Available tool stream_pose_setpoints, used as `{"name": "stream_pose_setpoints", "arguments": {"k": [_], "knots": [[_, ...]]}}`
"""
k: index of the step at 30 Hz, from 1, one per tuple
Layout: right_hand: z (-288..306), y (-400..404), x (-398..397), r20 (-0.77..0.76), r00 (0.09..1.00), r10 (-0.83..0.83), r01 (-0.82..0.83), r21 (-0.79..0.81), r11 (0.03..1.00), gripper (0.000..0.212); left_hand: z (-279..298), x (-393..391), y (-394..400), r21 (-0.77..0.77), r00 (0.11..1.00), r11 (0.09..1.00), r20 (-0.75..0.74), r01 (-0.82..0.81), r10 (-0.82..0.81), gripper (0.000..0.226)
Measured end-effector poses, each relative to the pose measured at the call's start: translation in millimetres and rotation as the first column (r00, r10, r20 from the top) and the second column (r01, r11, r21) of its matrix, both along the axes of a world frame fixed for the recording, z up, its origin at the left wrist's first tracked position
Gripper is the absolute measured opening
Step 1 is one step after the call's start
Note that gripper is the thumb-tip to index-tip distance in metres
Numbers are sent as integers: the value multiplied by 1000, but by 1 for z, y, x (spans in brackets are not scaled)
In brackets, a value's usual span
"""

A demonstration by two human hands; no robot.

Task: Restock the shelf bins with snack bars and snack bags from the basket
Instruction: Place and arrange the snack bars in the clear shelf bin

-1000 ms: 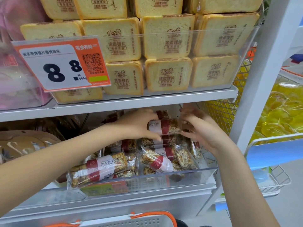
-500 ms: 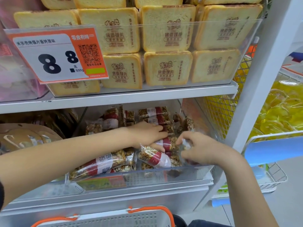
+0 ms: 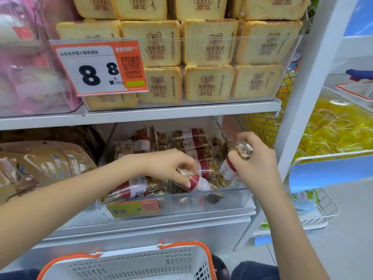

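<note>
A clear plastic shelf bin (image 3: 222,199) on the lower shelf holds several nut snack bars (image 3: 189,138) in clear wrappers with red and white bands. My left hand (image 3: 171,164) reaches into the bin from the left and pinches one bar (image 3: 198,183) lying near the bin's front wall. My right hand (image 3: 256,164) grips another bar (image 3: 232,166) held nearly upright over the bin's right end. The white basket (image 3: 131,263) with an orange rim sits low in front of me; its inside is hidden.
Above, a clear bin of toast-shaped packs (image 3: 207,81) carries an orange price tag (image 3: 99,67). Brown bags (image 3: 40,166) fill the lower left bin. A white shelf post (image 3: 310,81) stands right, with a wire basket of yellow packs (image 3: 339,126) beyond.
My right hand has lifted a bar up out of the bin's right end and turned it upright. My left hand moved down to the front and took hold of a bar.
</note>
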State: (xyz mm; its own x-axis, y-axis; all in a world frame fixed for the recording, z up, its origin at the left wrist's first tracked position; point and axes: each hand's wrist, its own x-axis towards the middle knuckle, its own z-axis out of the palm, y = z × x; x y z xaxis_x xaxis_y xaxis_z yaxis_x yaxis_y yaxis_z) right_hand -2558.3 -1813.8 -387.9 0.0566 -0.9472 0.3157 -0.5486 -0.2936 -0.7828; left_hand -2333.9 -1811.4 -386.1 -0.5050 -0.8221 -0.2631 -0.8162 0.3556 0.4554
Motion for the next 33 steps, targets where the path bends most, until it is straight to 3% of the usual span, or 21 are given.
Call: {"name": "stream_pose_setpoints", "arguments": {"k": [2,4,5,7,8,9,10,11,13,14,17,20,22,27,33], "knots": [[-2,4,-4,50,998,-32,34,-38,999,34,8,0,0,-31,979,991,-166,-128,121,26],[-1,6,-8,118,991,-56,67,-96,993,37,22,0,1,-42,864,937,-402,-347,302,27],[0,7,-9,144,987,-67,86,-129,988,38,26,-2,1,-7,759,895,-533,-445,374,30],[2,8,-10,180,981,-72,106,-182,978,42,28,-6,-1,216,461,834,-749,-508,475,31],[2,8,-10,189,980,-67,104,-196,975,44,27,-9,-1,312,337,817,-795,-485,504,28],[2,8,-10,190,980,-60,98,-200,975,46,26,-11,-1,354,273,807,-812,-472,516,25],[1,7,-10,187,981,-53,91,-201,975,47,24,-11,-2,337,288,808,-810,-483,511,24],[1,7,-10,184,982,-48,85,-204,975,48,24,-11,-2,269,382,818,-781,-509,494,25],[0,4,-11,186,981,-47,88,-215,973,47,22,-16,-3,47,679,878,-615,-476,401,29],[-1,2,-12,194,980,-55,97,-218,971,46,19,-24,-3,-35,787,914,-523,-404,328,29],[-3,0,-13,222,973,-65,114,-216,970,45,3,-49,-7,-203,949,954,-269,-222,163,27],[-5,-2,-16,217,974,-60,112,-232,966,42,-15,-56,-16,-161,993,982,-77,-96,84,25],[-5,-4,-19,221,972,-79,133,-242,961,41,-19,-54,-18,-102,992,989,-71,-111,104,23],[-3,-8,-26,259,959,-113,176,-236,956,39,-17,-47,-3,-260,992,957,-54,-126,116,20],[-3,-9,-25,271,956,-116,178,-217,960,37,-28,-33,11,-229,984,957,-56,-175,167,33]]}}
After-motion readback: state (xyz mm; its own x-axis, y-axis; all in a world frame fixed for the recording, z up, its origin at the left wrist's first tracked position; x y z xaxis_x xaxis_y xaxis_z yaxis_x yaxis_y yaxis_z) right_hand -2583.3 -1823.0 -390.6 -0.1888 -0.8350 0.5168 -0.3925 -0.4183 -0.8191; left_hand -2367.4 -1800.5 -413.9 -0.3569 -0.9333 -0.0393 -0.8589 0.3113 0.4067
